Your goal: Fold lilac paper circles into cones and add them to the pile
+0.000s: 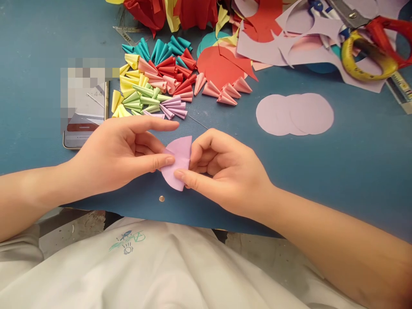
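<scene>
Between my hands, near the table's front edge, is a lilac paper half-circle (180,150) with its straight side towards the right. My left hand (124,150) pinches its left, rounded side with the thumb on top, the index finger stretched out above. My right hand (225,169) grips the straight side near the bottom, thumb on the face and the other fingers curled behind. Just beyond the hands lies a pile of small rolled paper cones, among them lilac cones (174,106), green cones (146,96) and pink cones (230,91).
Lilac paper discs (294,113) overlap on the blue table (354,159) at right. Scissors (367,47) rest on paper scraps (267,47) at the back right. A phone (85,116) lies left, a small round metal piece (162,198) near the front edge.
</scene>
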Motion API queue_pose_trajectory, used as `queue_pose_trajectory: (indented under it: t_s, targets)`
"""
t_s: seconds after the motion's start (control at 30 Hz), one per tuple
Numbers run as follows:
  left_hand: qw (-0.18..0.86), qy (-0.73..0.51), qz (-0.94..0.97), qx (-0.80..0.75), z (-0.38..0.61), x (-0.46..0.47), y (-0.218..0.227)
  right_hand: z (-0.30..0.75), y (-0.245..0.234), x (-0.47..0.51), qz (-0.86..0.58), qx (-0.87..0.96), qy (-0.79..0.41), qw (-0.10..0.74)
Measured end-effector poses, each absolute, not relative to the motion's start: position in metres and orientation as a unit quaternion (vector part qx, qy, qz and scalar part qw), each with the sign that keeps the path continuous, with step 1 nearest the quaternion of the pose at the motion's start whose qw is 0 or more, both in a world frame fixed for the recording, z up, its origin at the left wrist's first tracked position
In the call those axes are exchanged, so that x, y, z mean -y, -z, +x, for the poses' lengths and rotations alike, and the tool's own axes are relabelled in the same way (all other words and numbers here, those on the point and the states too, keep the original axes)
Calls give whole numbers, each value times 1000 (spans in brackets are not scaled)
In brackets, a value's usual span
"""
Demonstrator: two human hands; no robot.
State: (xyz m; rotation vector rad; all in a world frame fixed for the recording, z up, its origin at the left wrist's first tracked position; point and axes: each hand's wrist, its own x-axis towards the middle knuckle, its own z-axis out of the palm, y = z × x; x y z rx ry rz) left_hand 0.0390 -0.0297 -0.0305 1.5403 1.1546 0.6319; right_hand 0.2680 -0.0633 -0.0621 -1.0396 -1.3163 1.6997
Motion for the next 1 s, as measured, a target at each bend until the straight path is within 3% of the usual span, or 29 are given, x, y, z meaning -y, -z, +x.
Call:
queue_pose_trajectory:
  t_s: [0.5, 0.77, 1.0]
  targets:
    - [537, -249, 632, -500, 41, 25, 35, 268, 54, 64, -441, 549, -624, 339]
    - [643, -216, 572, -461, 40, 18, 36, 271, 59, 67, -405, 561, -640, 336]
    - [618, -216, 593, -468, 43, 19, 29, 272, 54, 65, -404, 549, -668, 300]
